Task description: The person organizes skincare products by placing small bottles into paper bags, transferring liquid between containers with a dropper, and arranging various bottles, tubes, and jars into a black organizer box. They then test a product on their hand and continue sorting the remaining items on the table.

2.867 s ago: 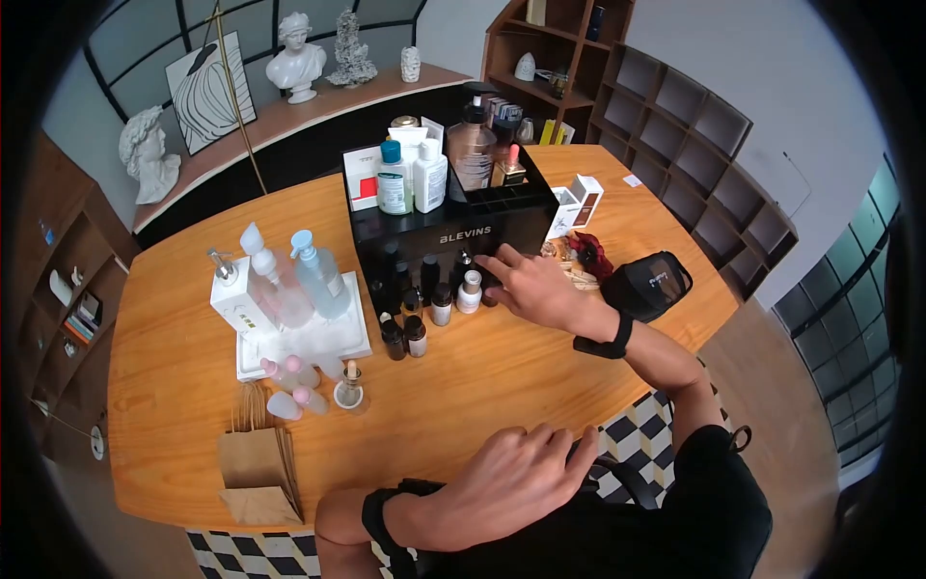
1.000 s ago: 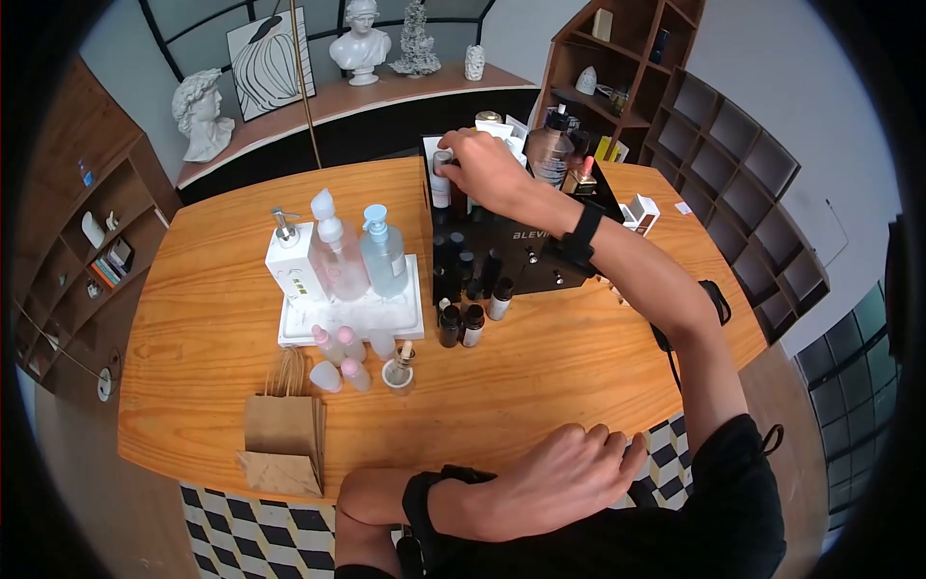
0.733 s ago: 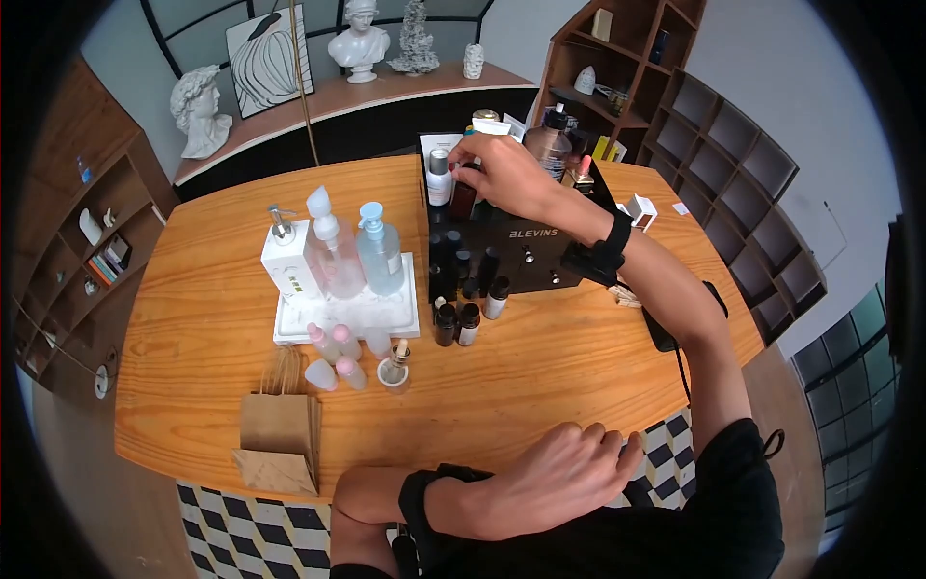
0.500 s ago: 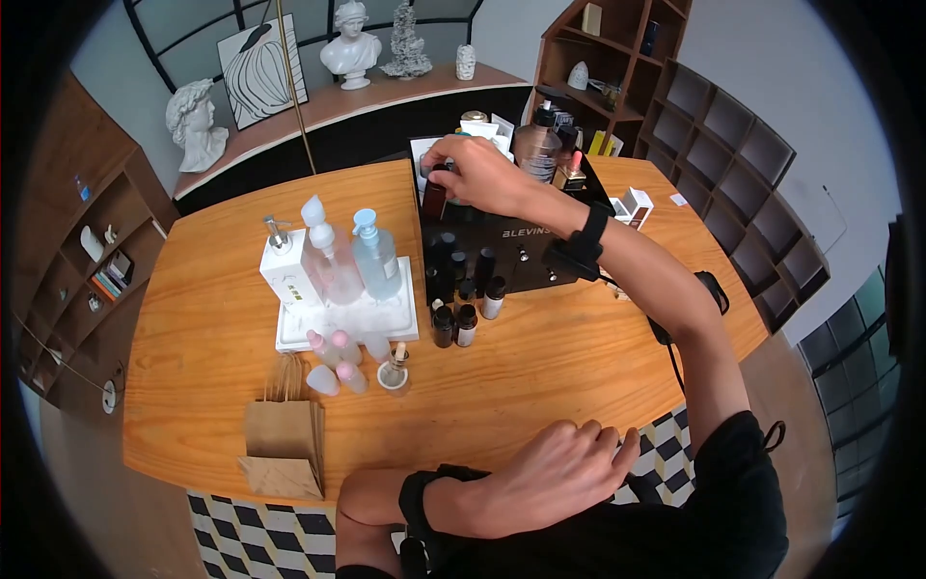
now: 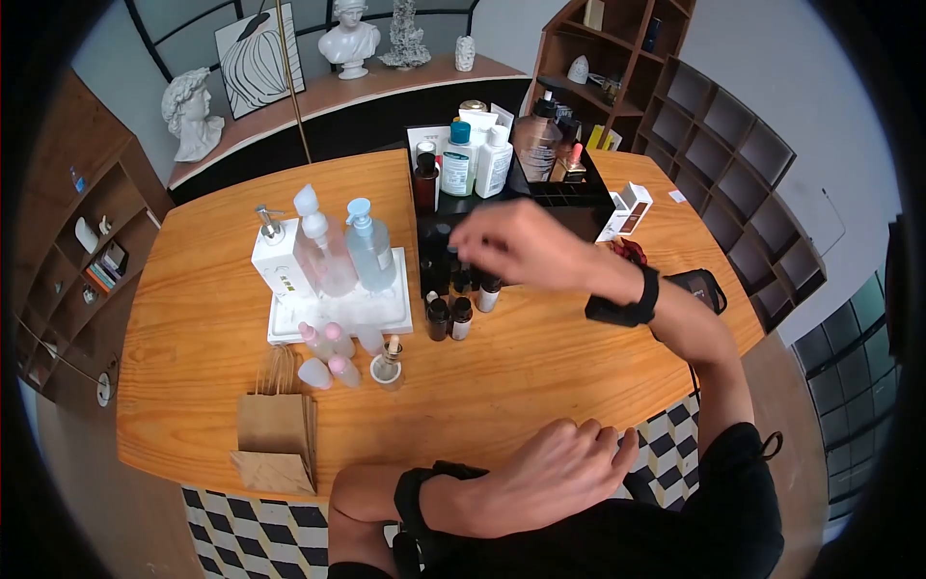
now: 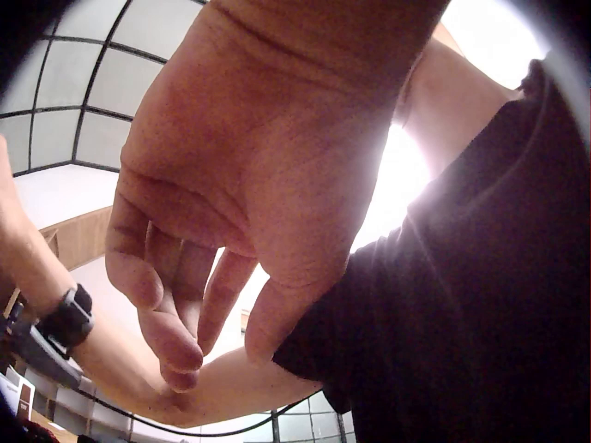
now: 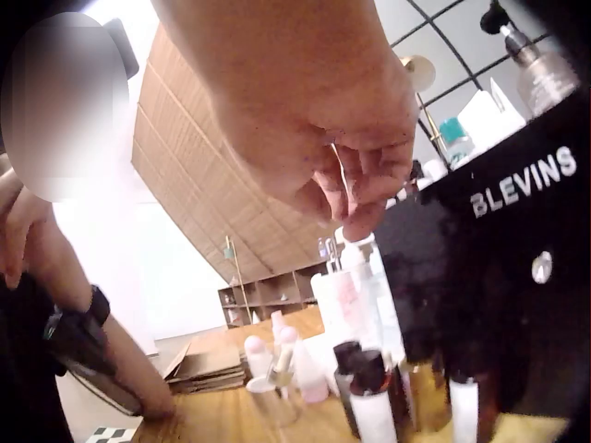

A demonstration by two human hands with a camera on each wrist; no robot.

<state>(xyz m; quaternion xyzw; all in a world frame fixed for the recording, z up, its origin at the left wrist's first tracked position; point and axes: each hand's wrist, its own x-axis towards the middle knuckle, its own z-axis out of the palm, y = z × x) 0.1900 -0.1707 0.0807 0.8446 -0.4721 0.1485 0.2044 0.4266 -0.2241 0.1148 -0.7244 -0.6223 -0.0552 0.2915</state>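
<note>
In the head view the right hand [image 5: 529,247] hangs in front of the black BLEVINS box [image 5: 579,224], above small dark bottles [image 5: 461,317] on the table. Its fingers bend loosely and nothing shows between them; the right wrist view has the same hand [image 7: 323,138] beside the box front. A dark bottle [image 5: 425,183] stands upright in the box's left end, close to a teal-capped bottle [image 5: 457,166] and a white bottle [image 5: 494,164]. The left hand [image 5: 548,481] hovers before the person's body, holding nothing, its fingers loosely bent in the left wrist view [image 6: 249,166].
Left of the box, pump bottles [image 5: 372,253] stand on a white tray [image 5: 338,323]. Pink-capped bottles [image 5: 341,371] and a dropper bottle [image 5: 387,369] are in front. Paper bags [image 5: 274,425] lie at the near left edge. A black pouch [image 5: 696,288] lies right.
The right hand moved from the table bottles up to the box's left end, released a dark bottle there, then came back down toward the bottles in front. The left hand stayed nearly still.
</note>
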